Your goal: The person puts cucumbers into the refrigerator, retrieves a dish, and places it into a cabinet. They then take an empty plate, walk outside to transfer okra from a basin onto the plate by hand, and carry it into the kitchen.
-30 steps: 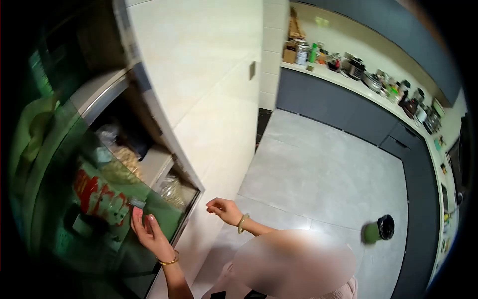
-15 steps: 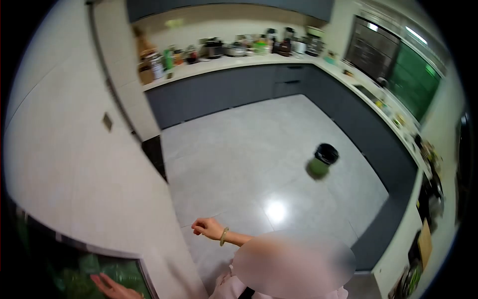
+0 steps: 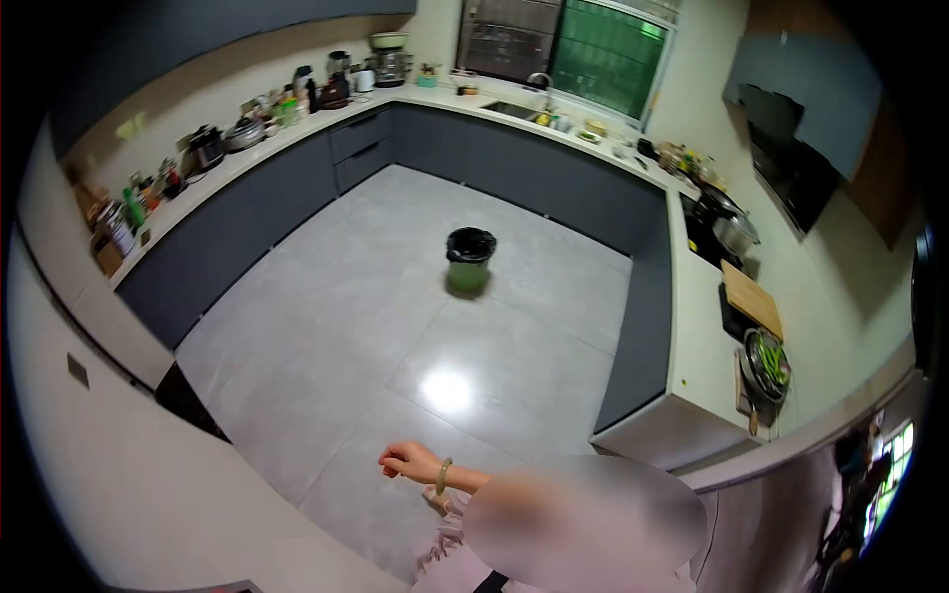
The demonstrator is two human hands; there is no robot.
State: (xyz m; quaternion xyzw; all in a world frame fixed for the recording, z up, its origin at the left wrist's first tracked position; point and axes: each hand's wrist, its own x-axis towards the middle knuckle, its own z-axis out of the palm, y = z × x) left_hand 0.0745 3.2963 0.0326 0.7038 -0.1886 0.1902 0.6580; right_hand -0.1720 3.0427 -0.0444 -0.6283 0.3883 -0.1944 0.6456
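My left hand (image 3: 410, 462) hangs in the air in front of me, low in the view, above the grey tiled floor (image 3: 326, 385). Its fingers curl loosely inward, and I see nothing in them. A pale green bangle (image 3: 444, 476) circles the wrist. The pink garment (image 3: 450, 563) I wear shows at the bottom, partly covered by a blurred patch. My right hand is out of sight. Farther ahead on the floor stands a green bin (image 3: 468, 276) lined with a black bag (image 3: 471, 243).
Grey cabinets with a white counter (image 3: 697, 341) run around the room. Jars and appliances line the left side; a sink (image 3: 511, 111) lies below the window. On the right are a pot (image 3: 735, 234), a cutting board (image 3: 751, 299) and a bowl of green vegetables (image 3: 768, 368). A pale panel (image 3: 109, 435) borders the left.
My view has swung to the right, so the bin now appears nearer the middle and the right-hand counter shows fully. The dark glass with a hand in it at lower left has left view.
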